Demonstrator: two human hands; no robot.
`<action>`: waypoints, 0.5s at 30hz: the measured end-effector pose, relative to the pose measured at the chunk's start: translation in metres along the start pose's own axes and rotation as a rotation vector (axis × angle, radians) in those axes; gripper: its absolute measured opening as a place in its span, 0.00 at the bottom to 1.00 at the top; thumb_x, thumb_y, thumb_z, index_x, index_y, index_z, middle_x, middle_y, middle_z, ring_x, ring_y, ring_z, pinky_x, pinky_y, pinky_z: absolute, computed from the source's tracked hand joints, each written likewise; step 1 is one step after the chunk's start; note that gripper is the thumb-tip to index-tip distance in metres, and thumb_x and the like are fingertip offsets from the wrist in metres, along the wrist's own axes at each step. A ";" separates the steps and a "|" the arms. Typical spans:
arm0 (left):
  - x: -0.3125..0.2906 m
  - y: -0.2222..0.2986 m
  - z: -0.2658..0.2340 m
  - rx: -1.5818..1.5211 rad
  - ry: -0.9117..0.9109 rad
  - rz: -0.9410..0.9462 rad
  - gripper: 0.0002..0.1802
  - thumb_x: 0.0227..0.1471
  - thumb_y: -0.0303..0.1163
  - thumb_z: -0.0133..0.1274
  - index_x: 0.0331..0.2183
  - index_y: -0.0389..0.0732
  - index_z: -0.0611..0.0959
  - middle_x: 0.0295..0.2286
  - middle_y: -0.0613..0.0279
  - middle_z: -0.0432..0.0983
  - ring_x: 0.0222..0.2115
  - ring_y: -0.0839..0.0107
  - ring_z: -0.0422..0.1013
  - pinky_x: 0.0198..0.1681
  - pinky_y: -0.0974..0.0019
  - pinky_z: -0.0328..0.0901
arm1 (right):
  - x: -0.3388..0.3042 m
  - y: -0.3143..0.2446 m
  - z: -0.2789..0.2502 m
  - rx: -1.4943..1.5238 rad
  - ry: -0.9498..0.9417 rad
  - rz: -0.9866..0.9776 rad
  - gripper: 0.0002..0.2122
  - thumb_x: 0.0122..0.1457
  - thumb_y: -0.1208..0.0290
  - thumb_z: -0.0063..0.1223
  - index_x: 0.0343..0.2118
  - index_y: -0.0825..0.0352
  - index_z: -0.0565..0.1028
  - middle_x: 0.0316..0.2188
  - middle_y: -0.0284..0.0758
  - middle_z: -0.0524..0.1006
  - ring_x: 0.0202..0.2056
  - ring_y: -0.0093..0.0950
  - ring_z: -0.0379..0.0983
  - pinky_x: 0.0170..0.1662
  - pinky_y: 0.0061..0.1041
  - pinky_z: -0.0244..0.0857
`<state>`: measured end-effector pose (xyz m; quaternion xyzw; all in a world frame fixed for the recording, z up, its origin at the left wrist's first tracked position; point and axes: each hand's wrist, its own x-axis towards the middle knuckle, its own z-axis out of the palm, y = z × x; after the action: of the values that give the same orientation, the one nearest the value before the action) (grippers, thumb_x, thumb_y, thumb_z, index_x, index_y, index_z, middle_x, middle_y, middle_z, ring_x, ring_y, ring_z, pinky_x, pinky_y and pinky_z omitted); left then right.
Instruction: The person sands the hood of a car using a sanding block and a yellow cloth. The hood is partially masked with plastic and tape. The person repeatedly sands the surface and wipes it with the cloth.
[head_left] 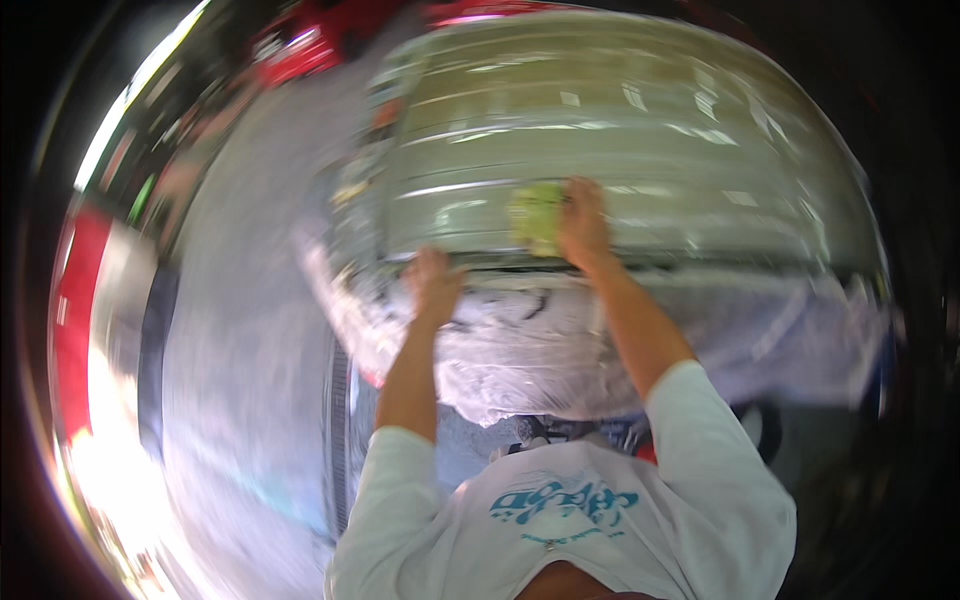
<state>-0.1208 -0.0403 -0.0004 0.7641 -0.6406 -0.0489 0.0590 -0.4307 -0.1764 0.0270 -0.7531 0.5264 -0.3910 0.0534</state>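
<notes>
My right hand [585, 222] presses a yellow-green cloth [537, 217] against a large, glossy, olive-grey ridged vehicle panel [640, 110]. Wet-looking streaks and bright reflections lie across that surface. To the left, my left hand [433, 285] rests at the panel's near edge, close to its left corner; its fingers are blurred but look stretched out, and no object shows in them. Below the edge hangs a pale, wrinkled plastic sheet [540, 350], which covers the vehicle's side. Both forearms reach over this sheet.
Grey concrete floor [250, 300] stretches along the left. At the far left stand a red and white object [80, 310] and a bright opening. A red vehicle [300, 50] is beyond the panel's far left. Dark grating [340, 430] runs along the floor near my left arm.
</notes>
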 end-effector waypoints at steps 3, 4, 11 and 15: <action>-0.015 0.010 -0.023 -0.128 0.027 -0.067 0.47 0.69 0.63 0.40 0.74 0.41 0.57 0.75 0.40 0.41 0.75 0.40 0.38 0.75 0.34 0.32 | -0.008 -0.018 -0.010 -0.069 -0.036 0.032 0.31 0.67 0.63 0.55 0.71 0.68 0.63 0.69 0.54 0.65 0.71 0.56 0.57 0.74 0.50 0.53; -0.019 0.012 -0.025 -0.185 0.043 -0.050 0.47 0.69 0.63 0.40 0.74 0.40 0.56 0.75 0.40 0.40 0.75 0.39 0.37 0.75 0.33 0.31 | -0.007 -0.020 -0.013 -0.082 -0.045 0.025 0.32 0.66 0.63 0.55 0.71 0.68 0.62 0.69 0.54 0.65 0.72 0.55 0.56 0.74 0.50 0.52; -0.057 0.005 -0.041 -0.555 0.432 -0.063 0.36 0.64 0.40 0.59 0.66 0.30 0.71 0.65 0.37 0.67 0.70 0.36 0.55 0.71 0.46 0.55 | -0.010 -0.030 -0.015 -0.097 -0.128 -0.026 0.30 0.68 0.65 0.53 0.71 0.69 0.63 0.69 0.53 0.65 0.72 0.52 0.57 0.74 0.45 0.54; -0.099 0.039 -0.074 -0.802 0.647 -0.089 0.29 0.59 0.33 0.63 0.58 0.32 0.78 0.58 0.41 0.74 0.62 0.43 0.66 0.67 0.44 0.60 | -0.003 -0.015 -0.021 0.209 -0.036 0.140 0.27 0.72 0.64 0.49 0.70 0.71 0.65 0.66 0.52 0.70 0.67 0.52 0.65 0.71 0.42 0.59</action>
<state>-0.1646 0.0526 0.0781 0.6839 -0.4873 -0.0541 0.5403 -0.4329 -0.1604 0.0475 -0.7119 0.5331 -0.4252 0.1681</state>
